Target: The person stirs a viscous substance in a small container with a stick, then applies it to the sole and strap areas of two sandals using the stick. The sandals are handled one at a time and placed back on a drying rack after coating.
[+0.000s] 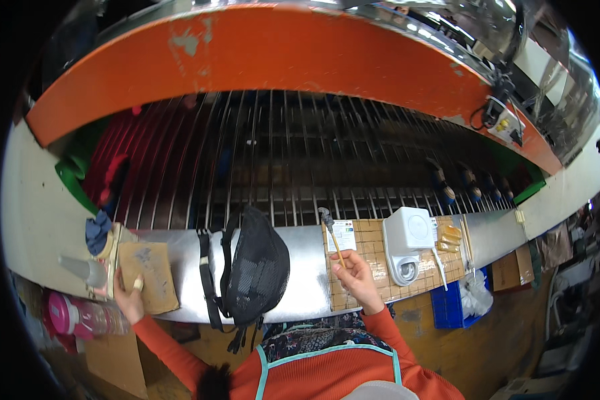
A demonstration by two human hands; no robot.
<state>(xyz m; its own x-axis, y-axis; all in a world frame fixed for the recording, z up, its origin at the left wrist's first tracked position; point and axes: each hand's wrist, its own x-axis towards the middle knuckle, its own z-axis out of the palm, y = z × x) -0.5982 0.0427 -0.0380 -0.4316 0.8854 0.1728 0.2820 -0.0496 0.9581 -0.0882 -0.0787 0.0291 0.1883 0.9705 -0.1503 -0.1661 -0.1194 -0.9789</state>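
Nearest the camera: one orange long-sleeved top point(233, 380), worn with a dark patterned apron point(313, 338) edged in pale turquoise.

Item, thin wooden-handled tool point(336, 243) with dark grey head: raised over the left edge of the gridded tan mat, pinched between thumb and fingers of the right hand point(357, 280).

Item, flat tan slab point(152, 270), grey-smeared: at the bench's left end. The left hand point(131, 297) lies on its left border, thumb tip wrapped in a pale covering; whether the fingers clasp it from beneath cannot be told.

Between the hands: black mesh pouch point(258, 273) with straps, on a shiny metal bench top point(307, 270).

Right of it: gridded tan mat point(367, 293), bearing a white container point(407, 230), a white-handled implement point(440, 267) and amber packets point(451, 239).

Beside the slab: grey cone point(83, 269) and blue cloth point(98, 231).

Beyond the bench: a row of metal rods point(290, 173) under a scuffed orange beam point(267, 50), green panels at either end.

Below: ochre floor point(523, 333), pink-lidded bottle point(63, 313) at left, blue bin point(448, 310) of white plastic at right.
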